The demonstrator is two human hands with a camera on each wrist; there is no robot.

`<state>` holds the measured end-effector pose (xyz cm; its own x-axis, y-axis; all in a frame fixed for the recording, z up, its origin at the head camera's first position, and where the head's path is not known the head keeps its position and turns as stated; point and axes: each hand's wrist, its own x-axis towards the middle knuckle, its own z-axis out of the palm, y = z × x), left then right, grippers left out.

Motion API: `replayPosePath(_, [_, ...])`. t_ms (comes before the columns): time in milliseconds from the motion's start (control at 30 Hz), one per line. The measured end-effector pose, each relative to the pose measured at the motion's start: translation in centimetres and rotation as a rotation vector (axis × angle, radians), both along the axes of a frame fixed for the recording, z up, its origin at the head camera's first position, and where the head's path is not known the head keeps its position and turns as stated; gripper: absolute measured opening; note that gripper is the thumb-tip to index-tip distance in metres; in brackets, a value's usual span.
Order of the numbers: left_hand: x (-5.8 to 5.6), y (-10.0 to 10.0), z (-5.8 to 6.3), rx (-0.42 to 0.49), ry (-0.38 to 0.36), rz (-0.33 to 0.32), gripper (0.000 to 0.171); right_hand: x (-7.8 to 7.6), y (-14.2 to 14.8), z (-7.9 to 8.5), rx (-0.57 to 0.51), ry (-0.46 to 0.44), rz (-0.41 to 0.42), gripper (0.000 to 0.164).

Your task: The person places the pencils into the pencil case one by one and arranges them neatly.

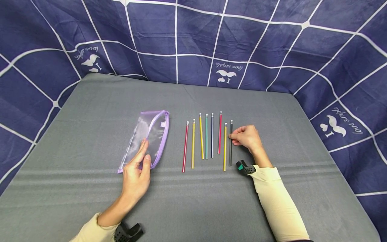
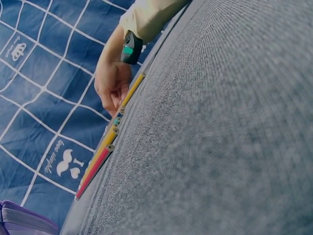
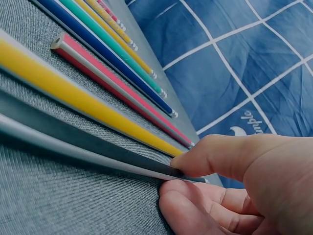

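Note:
A clear pencil pouch point(image 1: 155, 134) with purple zip and trim lies on the left of the table. Across its near part rests my left hand point(image 1: 136, 173), fingers straight and thumb apart from them. Over on the right, my right hand point(image 1: 248, 137) pinches a black pencil point(image 1: 231, 151) between thumb and fingers near its eraser end. The right wrist view shows the thumb on one side of this pencil point(image 3: 98, 147) and curled fingers on the other. Just left of it lies a yellow pencil point(image 1: 225, 151), then a red pencil point(image 1: 220, 134).
Further left in the row are a dark blue pencil point(image 1: 212, 137), a green pencil point(image 1: 207, 137), two yellow pencils point(image 1: 201, 137) and a red pencil point(image 1: 185, 148), erasers pointing away. Grey cloth covers the table point(image 1: 193, 201). Behind it hangs a blue curtain point(image 1: 193, 37) with white lines.

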<state>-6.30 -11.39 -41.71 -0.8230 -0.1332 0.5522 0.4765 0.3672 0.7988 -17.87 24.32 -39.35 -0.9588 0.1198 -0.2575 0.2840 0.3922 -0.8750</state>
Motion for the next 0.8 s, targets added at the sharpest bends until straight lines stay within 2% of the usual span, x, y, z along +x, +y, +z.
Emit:
replayPosePath(133, [0.01, 0.01, 0.03, -0.003, 0.008, 0.002, 0.042, 0.13, -0.11, 0.19, -0.028, 0.023, 0.008, 0.008])
replayPosePath(367, [0.06, 0.0, 0.01, -0.006, 0.007, 0.006, 0.043, -0.08, 0.01, -0.14, 0.0, 0.002, -0.012, 0.018])
replayPosePath(800, [0.02, -0.04, -0.02, -0.001, 0.006, -0.007, 0.043, -0.06, 0.61, 0.32, -0.065, -0.002, -0.021, 0.018])
